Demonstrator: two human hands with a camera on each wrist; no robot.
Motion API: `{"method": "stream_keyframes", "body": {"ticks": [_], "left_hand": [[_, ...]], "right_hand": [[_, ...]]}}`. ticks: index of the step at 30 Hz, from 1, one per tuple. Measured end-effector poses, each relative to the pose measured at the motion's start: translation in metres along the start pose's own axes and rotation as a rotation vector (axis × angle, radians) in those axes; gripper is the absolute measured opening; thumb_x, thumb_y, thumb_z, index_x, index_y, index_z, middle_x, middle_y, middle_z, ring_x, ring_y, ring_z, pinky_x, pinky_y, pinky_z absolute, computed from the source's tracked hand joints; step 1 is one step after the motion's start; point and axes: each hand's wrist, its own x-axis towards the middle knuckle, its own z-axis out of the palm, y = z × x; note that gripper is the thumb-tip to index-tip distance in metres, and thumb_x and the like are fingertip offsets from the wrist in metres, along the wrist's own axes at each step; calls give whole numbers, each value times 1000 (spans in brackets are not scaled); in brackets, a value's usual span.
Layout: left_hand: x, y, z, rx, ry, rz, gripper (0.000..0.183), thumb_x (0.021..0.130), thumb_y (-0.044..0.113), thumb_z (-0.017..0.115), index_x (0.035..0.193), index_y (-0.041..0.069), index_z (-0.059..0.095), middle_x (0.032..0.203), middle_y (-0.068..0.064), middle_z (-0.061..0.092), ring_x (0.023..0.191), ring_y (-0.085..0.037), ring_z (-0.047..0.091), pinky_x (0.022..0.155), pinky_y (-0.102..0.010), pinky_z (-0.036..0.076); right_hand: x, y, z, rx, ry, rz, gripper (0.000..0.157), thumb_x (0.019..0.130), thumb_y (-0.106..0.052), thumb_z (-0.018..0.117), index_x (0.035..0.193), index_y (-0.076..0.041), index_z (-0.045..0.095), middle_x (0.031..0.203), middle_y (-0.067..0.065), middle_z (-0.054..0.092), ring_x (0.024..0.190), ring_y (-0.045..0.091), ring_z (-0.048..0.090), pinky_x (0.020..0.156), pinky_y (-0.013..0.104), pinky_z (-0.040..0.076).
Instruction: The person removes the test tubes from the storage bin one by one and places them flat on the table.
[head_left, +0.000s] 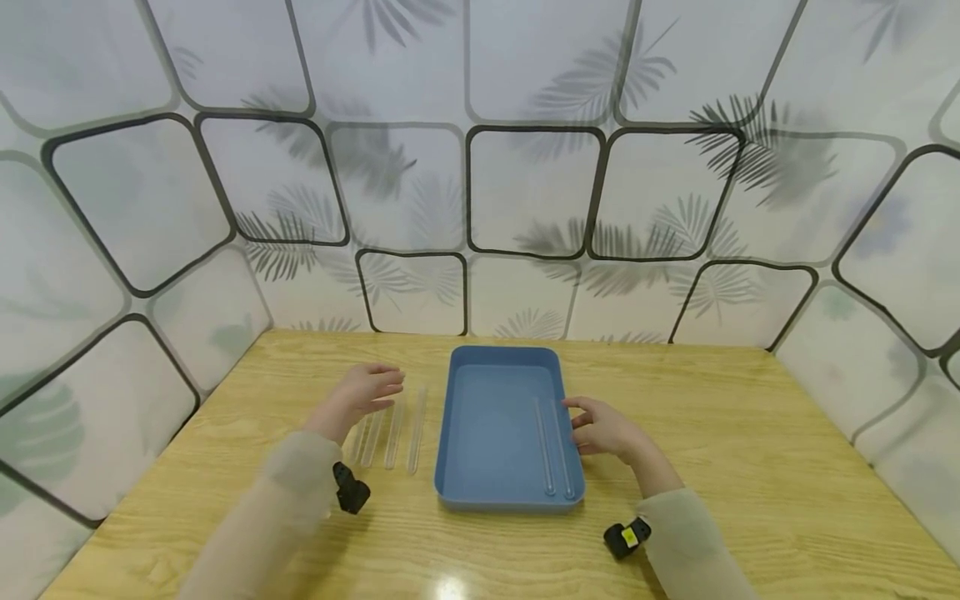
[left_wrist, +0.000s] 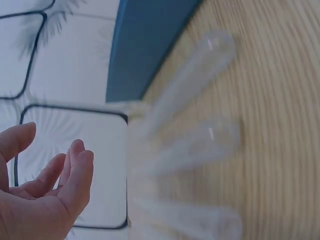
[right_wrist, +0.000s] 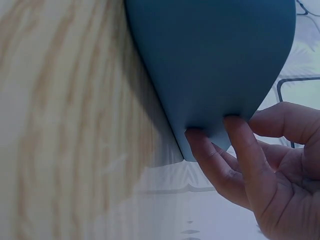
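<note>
My left hand (head_left: pixel 363 390) is held over the far ends of several clear test tubes (head_left: pixel 416 437) that lie side by side on the table. Its fingers are loosely bent and hold nothing; the left wrist view shows them apart from the tubes (left_wrist: pixel 200 145). To the right lies a shallow blue tray (head_left: pixel 487 417) with two clear test tubes (head_left: pixel 545 454) along its right side. At the tray's right wall is my right hand (head_left: pixel 606 429). Its fingertips (right_wrist: pixel 197 137) press the outer wall (right_wrist: pixel 210 65), while one digit reaches over the rim.
The wooden table (head_left: pixel 720 433) runs up to a patterned cloth backdrop (head_left: pixel 525 192) at the back and sides. A small black camera (head_left: pixel 350 489) sits on the left wrist, another black camera (head_left: pixel 627 537) on the right.
</note>
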Motion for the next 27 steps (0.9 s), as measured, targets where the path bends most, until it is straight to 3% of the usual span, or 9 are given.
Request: {"method": "stream_keyframes", "body": {"ticks": [8,15,20,27], "left_hand": [[5,11,37,-124,-95,6,47,93,10,45,132,-9,28,131,-27,34,119,-34,37,95,-39,34],[10,11,63,-125,-153,8,49,91,11,50,131,-9,31,130,-27,37,117,-32,41,95,-40,34],[9,8,86,-104,-180,-11,40,91,11,50,125,-8,40,127,-24,42,114,-31,45,90,-38,39],[5,3,119,-115,-251,-33,43,88,10,53,124,-11,40,127,-21,43,112,-31,46,88,-38,41]], "right_hand": [[1,0,-1,-1,3,6,58,79,8,48,134,5,28,105,22,48,78,21,57,68,38,50],[2,0,-1,10,3,4,58,79,8,48,133,6,28,103,22,49,78,21,57,68,38,50],[2,1,-1,9,-3,-4,58,79,8,49,133,6,28,102,21,48,77,21,57,67,38,50],[1,1,-1,7,-3,-6,58,79,8,48,134,6,28,103,22,49,78,22,57,67,38,50]]}}
